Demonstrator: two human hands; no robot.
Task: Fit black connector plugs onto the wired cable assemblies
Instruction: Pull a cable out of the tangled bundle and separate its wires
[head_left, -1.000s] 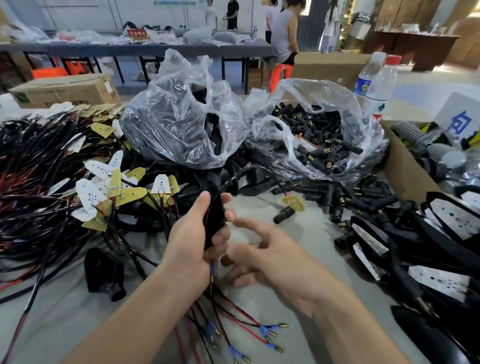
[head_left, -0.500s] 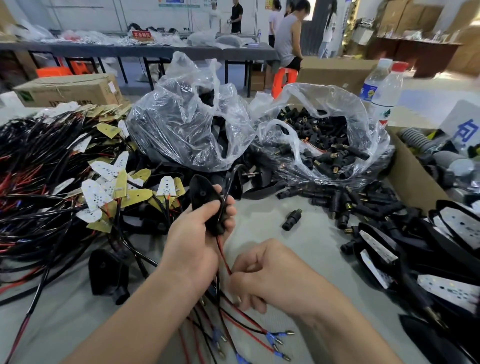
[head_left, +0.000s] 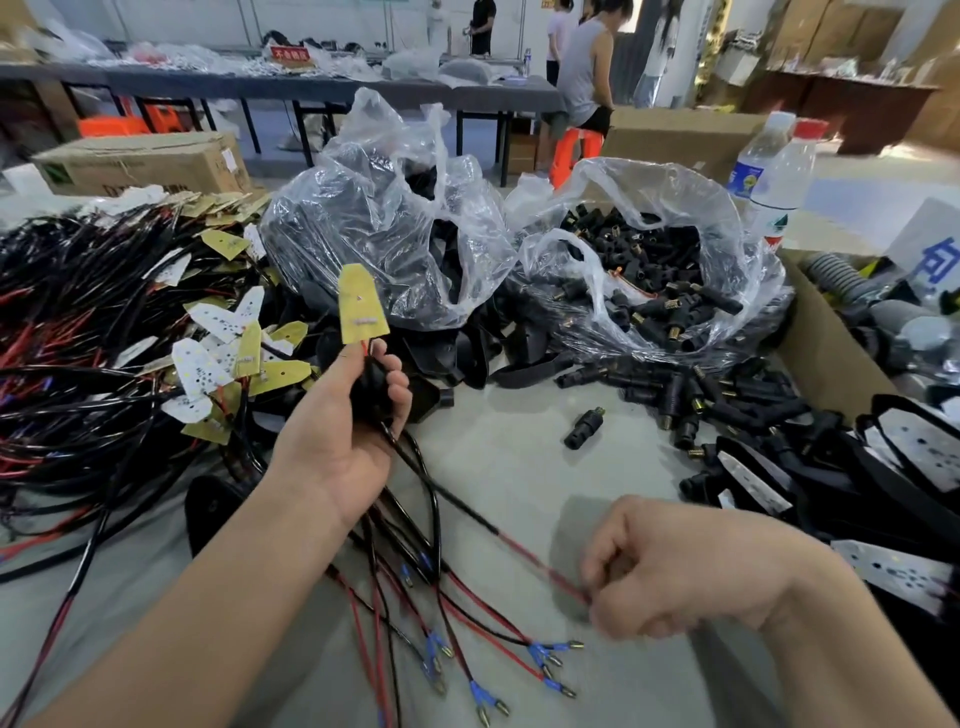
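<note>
Right bag (head_left: 670, 187) is stuffed with black plugs (head_left: 654, 270), left bag (head_left: 363, 208) has dark parts. Left hand (head_left: 353, 415) grips the cable (head_left: 457, 501) by its black end, yellow board (head_left: 362, 304) pointing up. Cable runs taut down-right above the table to the right hand (head_left: 675, 571), which pinches its red wire (head_left: 540, 566).
</note>
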